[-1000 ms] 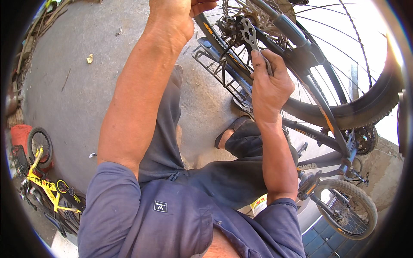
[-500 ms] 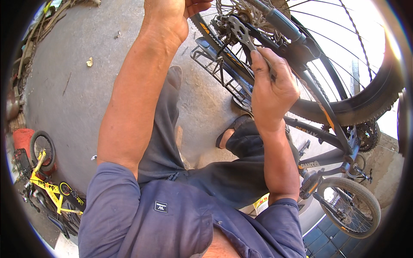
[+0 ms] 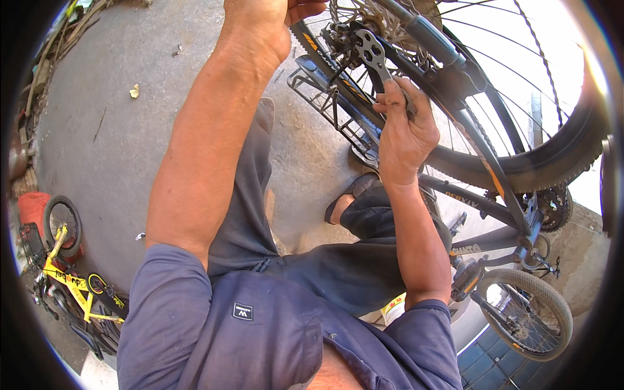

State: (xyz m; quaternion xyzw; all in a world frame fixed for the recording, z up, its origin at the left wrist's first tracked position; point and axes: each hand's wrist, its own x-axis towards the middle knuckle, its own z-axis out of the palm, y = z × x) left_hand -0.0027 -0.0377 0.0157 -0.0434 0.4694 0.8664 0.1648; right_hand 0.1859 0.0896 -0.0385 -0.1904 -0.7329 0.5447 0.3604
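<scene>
My right hand [image 3: 408, 127] is closed around the handle of a flat, grey multi-hole wrench [image 3: 374, 53]. The wrench's head points up, beside the hub and disc rotor of a bicycle wheel; I cannot tell whether it touches a nut. The dark bicycle [image 3: 484, 201] fills the right side, with its knobby wheel [image 3: 520, 172] nearest my right hand. At the top edge, my left hand [image 3: 257, 13] is mostly cut off by the frame. Its visible fingers curl in toward the wheel, and whatever they grip is out of sight.
A black rear rack [image 3: 318, 99] sits left of the wheel. On the far left a yellow bicycle [image 3: 75, 286] stands by a red object [image 3: 32, 207]. The grey concrete floor [image 3: 123, 149] has bits of debris, and branches [image 3: 71, 36] lie at its upper-left edge. My sandalled foot [image 3: 344, 201] is below the rack.
My right hand has shifted slightly left and up, and its fingers have moved on the handle. The wrench's head has moved slightly right and down. My left hand has drifted a little right.
</scene>
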